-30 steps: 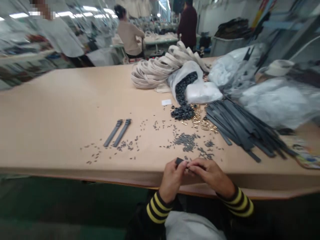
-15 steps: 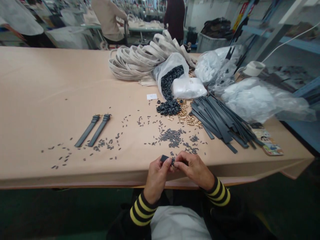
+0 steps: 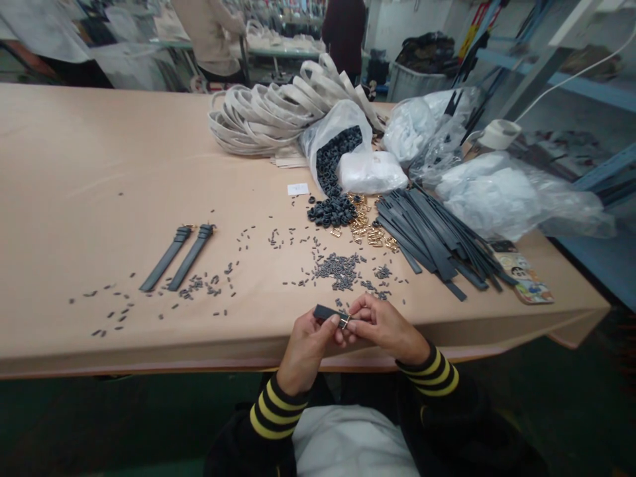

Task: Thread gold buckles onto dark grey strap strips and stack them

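Note:
Near the table's front edge, my left hand [image 3: 304, 351] pinches a dark strap [image 3: 328, 313] between thumb and fingers. My right hand [image 3: 385, 328] is closed on a small gold buckle [image 3: 344, 322] at the strap's right end. Just beyond the hands lies a pile of small dark pieces [image 3: 340, 270]. Further back are black loops [image 3: 332, 211], gold buckles [image 3: 370, 228] and a fan of dark strips [image 3: 437, 235]. Two finished-looking straps with buckles [image 3: 166, 258] lie side by side at the left.
Across the tan table [image 3: 99, 152] are coiled pale straps [image 3: 268, 116], an open bag of black loops [image 3: 340, 149], plastic bags [image 3: 491, 192], a white label [image 3: 297, 189] and a patterned card [image 3: 529, 278]. People stand beyond the table.
The strap and gold buckle now show more between my hands, and my right fingers have shifted at the buckle. The view has moved slightly.

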`<state>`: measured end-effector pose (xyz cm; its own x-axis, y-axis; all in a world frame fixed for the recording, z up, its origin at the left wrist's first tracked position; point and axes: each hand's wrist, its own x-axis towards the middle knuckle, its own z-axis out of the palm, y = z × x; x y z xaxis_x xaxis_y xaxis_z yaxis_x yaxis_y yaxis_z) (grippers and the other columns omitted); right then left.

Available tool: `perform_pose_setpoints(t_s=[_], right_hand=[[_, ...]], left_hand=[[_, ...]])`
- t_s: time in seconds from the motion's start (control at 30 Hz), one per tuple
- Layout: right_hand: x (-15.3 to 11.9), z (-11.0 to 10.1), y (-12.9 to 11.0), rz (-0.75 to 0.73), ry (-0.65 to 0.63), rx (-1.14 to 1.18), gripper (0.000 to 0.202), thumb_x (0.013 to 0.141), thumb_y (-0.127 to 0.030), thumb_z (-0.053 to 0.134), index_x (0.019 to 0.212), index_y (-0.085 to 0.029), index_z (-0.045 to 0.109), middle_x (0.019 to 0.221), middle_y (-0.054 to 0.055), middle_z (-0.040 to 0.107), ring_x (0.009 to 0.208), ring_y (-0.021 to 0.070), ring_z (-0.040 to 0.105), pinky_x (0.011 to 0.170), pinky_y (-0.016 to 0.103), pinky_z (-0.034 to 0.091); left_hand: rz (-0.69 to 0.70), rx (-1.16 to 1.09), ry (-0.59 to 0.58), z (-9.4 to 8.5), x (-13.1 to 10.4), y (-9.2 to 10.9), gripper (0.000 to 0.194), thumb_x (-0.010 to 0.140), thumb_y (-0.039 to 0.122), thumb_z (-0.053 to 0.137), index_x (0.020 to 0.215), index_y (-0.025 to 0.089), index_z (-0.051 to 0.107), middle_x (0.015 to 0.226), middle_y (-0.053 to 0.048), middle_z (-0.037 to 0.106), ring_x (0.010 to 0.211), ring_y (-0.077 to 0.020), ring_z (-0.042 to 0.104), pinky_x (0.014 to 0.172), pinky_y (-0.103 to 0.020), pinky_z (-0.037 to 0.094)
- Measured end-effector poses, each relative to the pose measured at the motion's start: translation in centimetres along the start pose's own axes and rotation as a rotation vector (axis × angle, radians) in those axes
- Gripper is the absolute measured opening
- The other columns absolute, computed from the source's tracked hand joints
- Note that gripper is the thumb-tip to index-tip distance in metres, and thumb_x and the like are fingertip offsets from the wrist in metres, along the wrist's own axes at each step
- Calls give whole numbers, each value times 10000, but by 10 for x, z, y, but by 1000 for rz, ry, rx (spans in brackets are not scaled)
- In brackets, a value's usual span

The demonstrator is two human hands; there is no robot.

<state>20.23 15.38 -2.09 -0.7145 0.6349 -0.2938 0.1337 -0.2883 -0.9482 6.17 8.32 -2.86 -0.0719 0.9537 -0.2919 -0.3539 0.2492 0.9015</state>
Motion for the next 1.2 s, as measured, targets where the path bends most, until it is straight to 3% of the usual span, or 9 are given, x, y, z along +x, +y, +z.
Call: perform_pose_setpoints(t_s=[0.23,0.37,0.5,0.67,0.83,0.9,0.97,1.07,1.2], right_hand=[[-2,-1,-2,106,-114,3,263,762,-373,573,721,-126,493,701,46,629,549,77,565,490,181,431],[-2,6,0,75,-61,-28,224,773,-352,550,762,-150,455,716,27,611,552,89,561,441,180,436],[-1,9,3,20,-12,-86,179,792,-304,518,735,-172,411,614,-23,560,442,56,467,370,146,333],[2,10,6,-80,51,-220,168,797,-264,512,703,-174,406,520,-59,491,425,49,397,428,166,311],[4,9,-1,-117,125,-347,188,801,-277,498,666,-176,417,499,-60,456,455,70,416,470,187,331],[3,6,-6,-124,140,-385,204,797,-288,504,649,-175,422,498,-59,439,454,71,403,465,190,323],[2,3,-10,-120,122,-389,215,796,-309,511,650,-173,432,498,-59,431,450,71,394,454,190,314],[0,1,-10,-109,42,-360,216,798,-345,517,690,-165,466,506,-58,441,444,70,400,439,187,308],[-1,3,-8,-159,-59,-349,210,798,-343,531,707,-156,499,547,-51,454,475,69,410,453,180,315]], left_hand=[[34,31,2,2,-4,-7,197,806,311,510,705,146,477,588,14,534,557,-110,513,577,-248,422],[135,171,47,0,-2,-3,157,802,295,519,748,161,459,605,38,500,571,-95,483,579,-226,394],[168,278,57,-3,-1,-2,138,816,301,494,792,170,457,629,39,490,584,-93,460,576,-220,377],[183,410,123,-2,-3,-4,115,819,295,474,803,183,453,633,41,468,593,-105,446,585,-228,373],[316,591,162,8,-11,6,108,834,243,439,812,179,523,777,-13,525,737,-139,491,716,-265,389],[278,506,95,7,-15,11,158,832,271,451,898,179,561,849,-38,549,794,-156,503,741,-276,404],[169,266,3,2,-17,13,260,836,341,434,968,174,584,914,-67,555,825,-176,507,697,-283,440],[23,-96,-51,-8,-18,11,281,828,370,451,875,153,623,997,-82,528,851,-176,504,638,-261,468],[-16,-136,-75,-12,-15,6,186,761,273,594,922,186,558,923,-33,518,797,-127,504,651,-227,446]])
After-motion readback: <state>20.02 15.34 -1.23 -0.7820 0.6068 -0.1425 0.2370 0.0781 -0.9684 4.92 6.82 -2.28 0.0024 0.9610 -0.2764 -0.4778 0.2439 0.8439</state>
